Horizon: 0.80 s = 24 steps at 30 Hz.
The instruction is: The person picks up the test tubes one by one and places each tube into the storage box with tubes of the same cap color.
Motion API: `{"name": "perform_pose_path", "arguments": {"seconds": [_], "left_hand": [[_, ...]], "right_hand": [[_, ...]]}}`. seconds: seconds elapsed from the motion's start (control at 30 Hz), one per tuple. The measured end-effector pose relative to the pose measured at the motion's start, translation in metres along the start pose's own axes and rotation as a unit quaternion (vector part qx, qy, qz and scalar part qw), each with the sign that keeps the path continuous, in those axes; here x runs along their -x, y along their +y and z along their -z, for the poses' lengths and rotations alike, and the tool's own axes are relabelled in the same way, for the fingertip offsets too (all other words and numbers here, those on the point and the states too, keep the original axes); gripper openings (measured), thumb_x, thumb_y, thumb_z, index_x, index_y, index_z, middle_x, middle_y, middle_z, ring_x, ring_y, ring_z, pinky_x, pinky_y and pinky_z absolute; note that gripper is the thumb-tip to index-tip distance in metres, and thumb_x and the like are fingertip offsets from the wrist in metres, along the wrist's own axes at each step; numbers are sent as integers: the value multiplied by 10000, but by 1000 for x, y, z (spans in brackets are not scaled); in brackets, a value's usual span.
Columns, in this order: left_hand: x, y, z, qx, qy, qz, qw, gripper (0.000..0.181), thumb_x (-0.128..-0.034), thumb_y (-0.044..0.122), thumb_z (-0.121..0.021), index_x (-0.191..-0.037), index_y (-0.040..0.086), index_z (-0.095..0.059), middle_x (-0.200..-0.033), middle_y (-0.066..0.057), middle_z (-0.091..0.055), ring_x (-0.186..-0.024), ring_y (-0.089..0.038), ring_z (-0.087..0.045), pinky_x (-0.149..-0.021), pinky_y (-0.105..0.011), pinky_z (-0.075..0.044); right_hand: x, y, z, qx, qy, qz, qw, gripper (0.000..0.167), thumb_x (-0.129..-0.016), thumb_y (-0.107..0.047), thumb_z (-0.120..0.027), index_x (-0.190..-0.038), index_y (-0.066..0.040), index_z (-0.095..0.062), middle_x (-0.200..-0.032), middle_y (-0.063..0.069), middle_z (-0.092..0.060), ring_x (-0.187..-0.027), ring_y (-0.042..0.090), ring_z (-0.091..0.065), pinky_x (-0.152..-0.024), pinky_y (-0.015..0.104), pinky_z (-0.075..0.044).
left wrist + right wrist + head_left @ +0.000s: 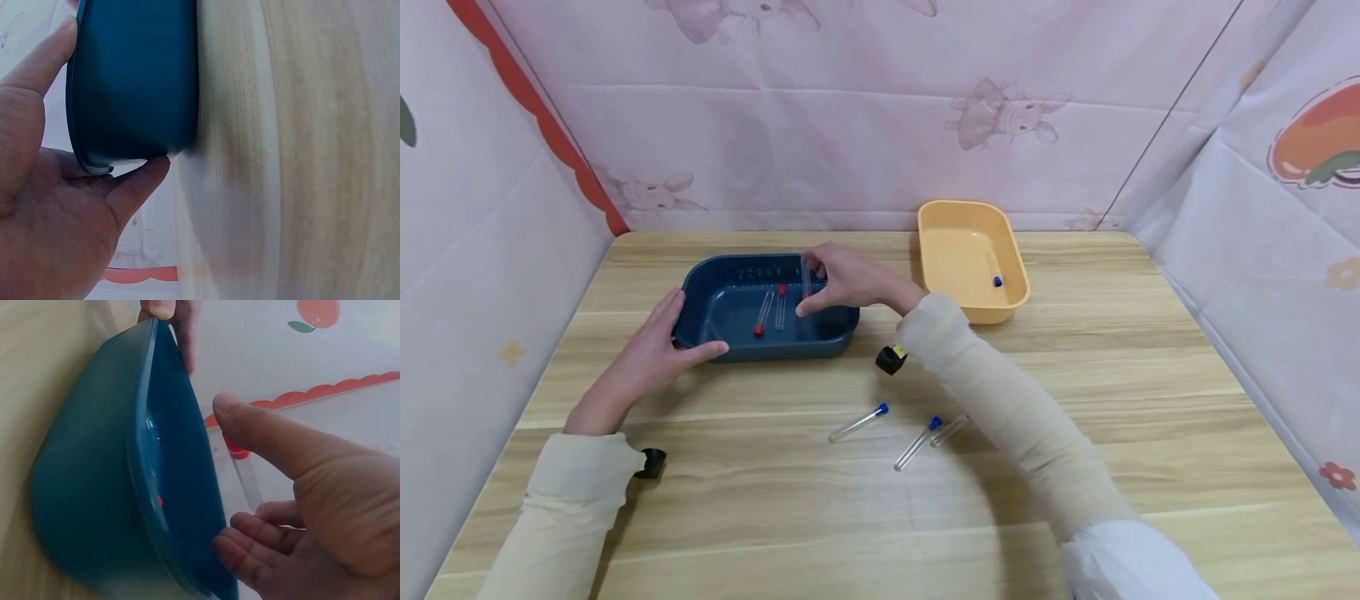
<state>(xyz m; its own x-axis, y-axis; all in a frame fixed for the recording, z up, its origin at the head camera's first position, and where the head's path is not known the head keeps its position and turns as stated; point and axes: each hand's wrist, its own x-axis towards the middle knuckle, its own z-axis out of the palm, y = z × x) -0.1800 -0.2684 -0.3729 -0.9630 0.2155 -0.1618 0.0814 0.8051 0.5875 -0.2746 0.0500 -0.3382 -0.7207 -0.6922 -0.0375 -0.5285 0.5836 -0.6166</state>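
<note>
A dark blue plastic basin [752,351] holds two clear test tubes with red caps, one tube [763,313] slanted beside another tube [781,308]. At the basin's left end my left hand [651,354] grips the corner, thumb along the front and fingers round the end wall. My right hand [850,279] is above the basin's right side. Between its thumb and fingers is another red-capped test tube [247,478], cap near the thumb. Red shows faintly inside the basin in the right wrist view.
Blue-capped test tubes lie on the wooden table: one tube [857,423], a second tube [916,446], and a third tube [949,431] partly behind the right sleeve. A yellow basin [951,233] at the back right holds a blue-capped tube [997,282]. Printed cloth walls surround the table.
</note>
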Motion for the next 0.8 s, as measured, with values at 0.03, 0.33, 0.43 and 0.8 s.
{"name": "perform_pose_path", "arguments": {"seconds": [0.03,0.33,0.43,0.8], "left_hand": [[0,0,0,-1,5,2,10000,1220,-926,592,-705,-1609,-38,84,-1683,-286,95,-1527,-532,-29,-1133,-747,-199],[1,1,-1,-19,39,-10,10000,1221,-924,586,-712,-1609,-42,80,-1679,-299,83,-1522,-542,-40,-1132,-743,-205],[1,1,-1,-11,39,-44,10000,1219,-924,584,-713,-1610,-43,77,-1679,-301,79,-1522,-543,-44,-1131,-742,-209],[3,3,0,-1,27,-22,10000,1211,-931,577,-708,-1612,-31,88,-1681,-293,88,-1528,-532,-29,-1143,-738,-190]], "right_hand": [[-3,1,-1,47,-11,5,10000,934,-861,-455,-837,-1530,35,-408,-1383,138,-558,-1200,229,-547,-1033,325,-489],[-20,4,-13,74,-135,-159,9998,877,-866,-377,-851,-1495,60,-424,-1385,196,-575,-1170,262,-584,-1016,349,-508],[-22,2,-16,260,-203,-365,9988,933,-874,-405,-837,-1531,71,-377,-1412,196,-567,-1209,257,-577,-1053,345,-486],[-36,-2,-27,901,-511,-915,9904,984,-891,-445,-813,-1582,41,-310,-1422,160,-543,-1246,224,-531,-1075,334,-454]]}}
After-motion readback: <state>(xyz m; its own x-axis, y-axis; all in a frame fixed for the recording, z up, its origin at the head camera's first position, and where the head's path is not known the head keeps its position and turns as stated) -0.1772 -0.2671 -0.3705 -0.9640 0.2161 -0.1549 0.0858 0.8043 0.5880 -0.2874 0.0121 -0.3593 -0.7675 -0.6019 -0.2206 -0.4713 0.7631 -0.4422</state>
